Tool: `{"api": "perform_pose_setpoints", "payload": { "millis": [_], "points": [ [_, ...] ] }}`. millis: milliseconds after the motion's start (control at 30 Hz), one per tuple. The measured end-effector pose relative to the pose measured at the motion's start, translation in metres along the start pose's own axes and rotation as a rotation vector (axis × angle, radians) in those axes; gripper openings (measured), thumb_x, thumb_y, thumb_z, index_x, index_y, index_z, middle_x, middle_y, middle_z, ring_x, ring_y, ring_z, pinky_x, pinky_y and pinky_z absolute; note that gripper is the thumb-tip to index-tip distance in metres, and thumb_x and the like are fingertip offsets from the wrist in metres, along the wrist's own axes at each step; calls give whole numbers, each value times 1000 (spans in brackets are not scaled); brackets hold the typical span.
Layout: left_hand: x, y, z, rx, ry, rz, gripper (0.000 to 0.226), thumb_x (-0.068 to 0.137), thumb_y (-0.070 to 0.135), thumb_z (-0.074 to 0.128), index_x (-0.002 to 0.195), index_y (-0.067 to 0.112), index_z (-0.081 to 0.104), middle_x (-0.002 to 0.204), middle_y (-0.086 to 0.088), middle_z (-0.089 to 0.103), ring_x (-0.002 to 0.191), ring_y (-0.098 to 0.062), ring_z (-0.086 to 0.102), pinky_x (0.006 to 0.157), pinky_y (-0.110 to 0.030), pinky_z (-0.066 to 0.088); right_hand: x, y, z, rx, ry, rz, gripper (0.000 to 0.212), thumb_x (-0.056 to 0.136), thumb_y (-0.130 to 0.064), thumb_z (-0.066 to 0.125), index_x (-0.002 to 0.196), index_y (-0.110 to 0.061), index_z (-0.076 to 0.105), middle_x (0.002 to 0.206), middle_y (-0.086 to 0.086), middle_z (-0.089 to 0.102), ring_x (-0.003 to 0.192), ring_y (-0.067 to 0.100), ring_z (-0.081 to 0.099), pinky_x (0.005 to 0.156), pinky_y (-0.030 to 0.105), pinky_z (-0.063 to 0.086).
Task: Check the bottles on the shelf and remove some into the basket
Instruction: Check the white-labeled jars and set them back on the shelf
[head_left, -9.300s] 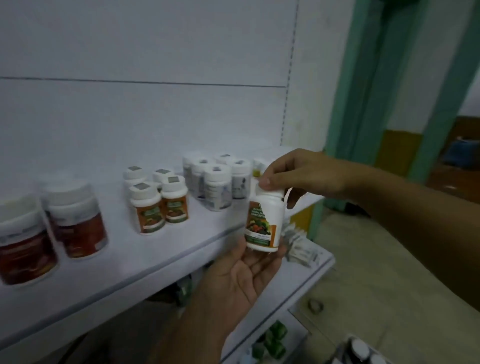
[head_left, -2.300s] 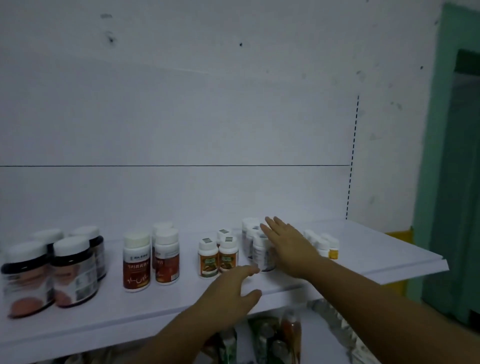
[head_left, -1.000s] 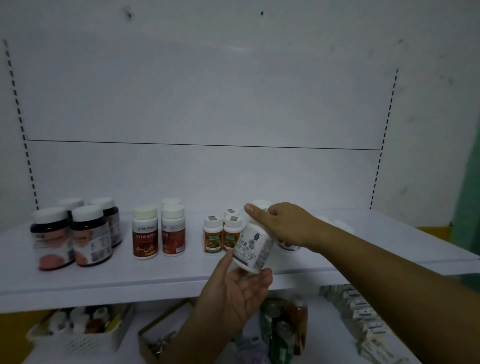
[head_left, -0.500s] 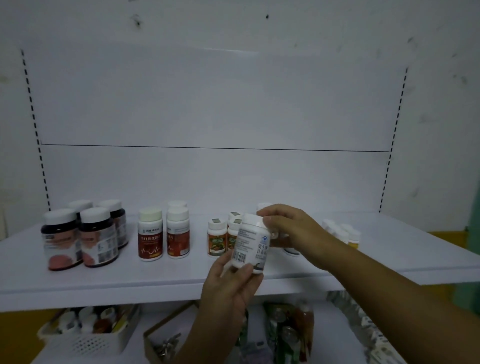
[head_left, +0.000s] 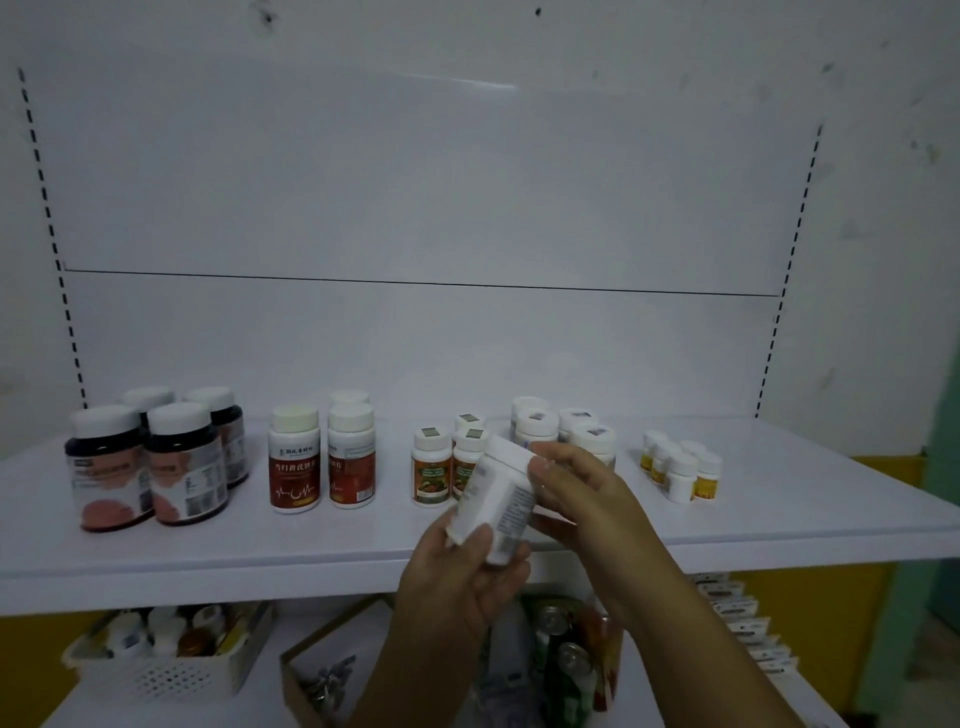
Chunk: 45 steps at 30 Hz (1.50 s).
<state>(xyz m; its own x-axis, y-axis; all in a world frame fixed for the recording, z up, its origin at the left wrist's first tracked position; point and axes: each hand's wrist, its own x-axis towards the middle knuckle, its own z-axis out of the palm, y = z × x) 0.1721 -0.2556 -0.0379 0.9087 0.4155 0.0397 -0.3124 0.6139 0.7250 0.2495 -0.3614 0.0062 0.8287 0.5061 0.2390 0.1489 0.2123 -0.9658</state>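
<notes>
Before shelf: both grips, left hand and right hand, clamped on tilted white bottle.

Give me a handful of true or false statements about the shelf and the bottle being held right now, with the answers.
1. Both hands hold one white bottle. True: left hand at its base, right hand near its cap.
2. The held bottle stands upright on the shelf. False: it is tilted, lifted off the shelf.
3. The dark bottles stand at the shelf's left end. True.
4. The small yellow-label bottles stand left of the red-label bottles. False: they are far to the right.
5. A white basket sits below the shelf. True.
</notes>
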Motion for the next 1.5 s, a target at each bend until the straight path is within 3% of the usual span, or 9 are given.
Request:
{"api": "perform_pose_setpoints", "payload": {
  "millis": [167, 333, 533, 633, 833, 933, 1033, 1200, 1500],
  "points": [
    [-3, -5, 1, 286, 40, 242, 53, 68, -19, 65, 102, 21, 55, 102, -1, 67, 82, -9, 71, 58, -20, 56, -6, 3, -4, -184, 69, -57, 23, 83, -41, 61, 104, -33, 63, 106, -1, 67, 98, 14, 65, 77, 26, 55],
    [-1, -2, -2, 167, -50, 96, 45, 66, -2, 66, 105, 19, 55, 113, -10, 62, 103, -30, 64, 68, -33, 60, -9, 3, -17, 12, 40, -47, 24, 87, -20, 60, 110, -22, 67, 101, -2, 73, 95, 15, 68, 76, 27, 57],
    [-3, -15, -10, 456, 17, 436, 62, 60, -14, 75, 104, 26, 58, 111, 1, 67, 98, -13, 68, 72, -29, 58, -14, 1, -14, -140, -25, -54, 30, 77, -47, 57, 105, -36, 63, 103, -8, 69, 91, 4, 67, 68, 18, 55],
    [-3, -21, -11, 500, -9, 462, 67, 60, -10, 77, 110, 30, 56, 121, -1, 64, 110, -18, 63, 82, -40, 57, -11, 3, -14, -150, 37, -71, 21, 87, -34, 57, 107, -33, 63, 105, 0, 68, 88, 9, 69, 64, 20, 56],
    [1, -18, -10, 424, -1, 433, 59, 62, -18, 71, 103, 22, 56, 110, 7, 66, 101, -8, 66, 72, -24, 57, -9, 4, -9, -63, 8, -53, 21, 94, -17, 51, 108, -26, 64, 107, -2, 69, 95, 13, 67, 68, 23, 57],
    [3, -20, -12, 454, -5, 455, 59, 58, -4, 80, 104, 26, 56, 112, 5, 65, 101, -10, 66, 74, -28, 58, -5, 7, -3, -87, 53, -36, 16, 94, -24, 51, 104, -26, 63, 101, -3, 69, 85, 8, 68, 61, 20, 56],
    [3, -21, -7, 651, 29, 566, 72, 42, 33, 90, 104, 35, 54, 109, 9, 64, 99, -8, 65, 72, -23, 57, 3, 14, 4, -23, 136, 111, 21, 92, -38, 52, 96, -21, 65, 96, 9, 72, 83, 23, 71, 72, 39, 60],
    [5, -20, 0, 748, 82, 588, 56, 52, 57, 62, 104, 38, 48, 111, 14, 56, 98, -15, 63, 74, -25, 57, 11, 28, 6, 140, 178, 250, 25, 90, -43, 54, 95, -21, 64, 100, 17, 71, 91, 37, 69, 85, 55, 54],
    [28, -25, -13, 750, 1, 390, 57, 69, 6, 77, 106, 39, 49, 128, 5, 58, 118, -16, 55, 99, -39, 48, 6, 26, -7, 33, -106, -103, 38, 81, -17, 54, 118, -26, 55, 111, -18, 70, 107, 4, 64, 80, 19, 54]
  ]
}}
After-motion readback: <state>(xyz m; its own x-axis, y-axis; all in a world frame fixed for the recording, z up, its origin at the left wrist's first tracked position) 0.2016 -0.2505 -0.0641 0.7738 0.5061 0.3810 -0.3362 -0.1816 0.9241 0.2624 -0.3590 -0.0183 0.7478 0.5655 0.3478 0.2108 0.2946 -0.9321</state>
